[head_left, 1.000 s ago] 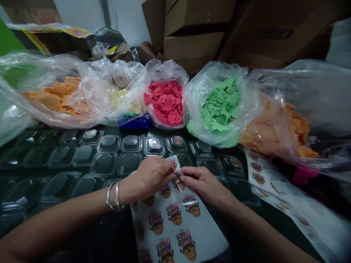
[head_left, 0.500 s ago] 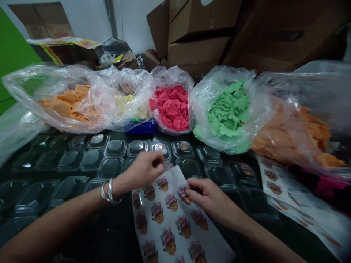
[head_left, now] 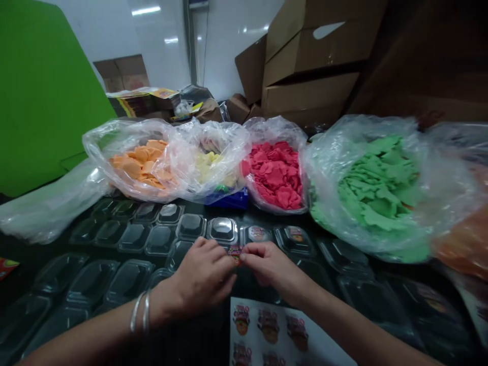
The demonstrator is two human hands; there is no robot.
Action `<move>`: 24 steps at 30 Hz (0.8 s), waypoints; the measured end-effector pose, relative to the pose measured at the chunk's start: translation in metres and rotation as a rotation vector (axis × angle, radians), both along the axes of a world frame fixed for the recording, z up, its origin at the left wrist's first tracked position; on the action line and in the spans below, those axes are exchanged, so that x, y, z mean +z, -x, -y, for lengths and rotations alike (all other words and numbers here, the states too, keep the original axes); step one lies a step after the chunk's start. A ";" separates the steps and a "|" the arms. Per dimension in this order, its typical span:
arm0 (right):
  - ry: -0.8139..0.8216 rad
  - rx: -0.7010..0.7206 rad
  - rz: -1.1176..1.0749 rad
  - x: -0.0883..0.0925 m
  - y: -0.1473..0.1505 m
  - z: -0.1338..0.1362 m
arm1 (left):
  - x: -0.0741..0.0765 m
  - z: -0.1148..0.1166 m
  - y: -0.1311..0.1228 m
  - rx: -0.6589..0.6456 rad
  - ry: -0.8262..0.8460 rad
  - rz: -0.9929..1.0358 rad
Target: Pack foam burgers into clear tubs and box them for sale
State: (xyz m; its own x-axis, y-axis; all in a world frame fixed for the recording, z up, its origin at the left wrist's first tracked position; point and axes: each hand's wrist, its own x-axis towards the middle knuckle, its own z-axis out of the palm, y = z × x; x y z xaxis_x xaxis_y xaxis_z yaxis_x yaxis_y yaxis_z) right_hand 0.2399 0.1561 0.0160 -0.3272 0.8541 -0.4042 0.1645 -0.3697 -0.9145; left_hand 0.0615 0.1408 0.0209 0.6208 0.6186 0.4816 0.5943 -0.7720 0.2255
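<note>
A small printed sticker [head_left: 235, 254] with a pink and orange picture is held up between my two hands, above the clear plastic lids. My right hand [head_left: 269, 265] pinches its right edge between thumb and forefinger. At its left side my left hand [head_left: 206, 272] is closed, fingers curled; two silver bangles [head_left: 140, 312] circle that wrist. Below my right forearm lies a white sticker sheet [head_left: 249, 341] with rows of the same design. Just beyond the hands, clear lids [head_left: 222, 231] stand in rows, and one lid [head_left: 295, 239] bears a sticker.
Behind the lids sit plastic bags of orange pieces [head_left: 143, 162], pink pieces [head_left: 275, 173] and green pieces [head_left: 377, 183], with a blue box [head_left: 229, 199] between. Cardboard boxes [head_left: 308, 96] rise at the back. A green panel [head_left: 49, 96] stands left.
The sticker has come off the sheet and is now between my hands. The right hand has let go of the sheet, which lies lower. My view has turned left.
</note>
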 end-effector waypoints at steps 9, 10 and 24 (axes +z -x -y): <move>-0.183 0.136 0.142 0.003 0.009 -0.024 | 0.008 -0.066 0.018 0.196 1.097 0.536; -0.267 0.171 0.224 0.004 0.006 -0.031 | 0.008 -0.071 0.018 0.217 1.090 0.538; -0.701 0.359 0.722 -0.034 0.008 -0.091 | -0.009 -0.120 0.008 0.269 1.026 0.368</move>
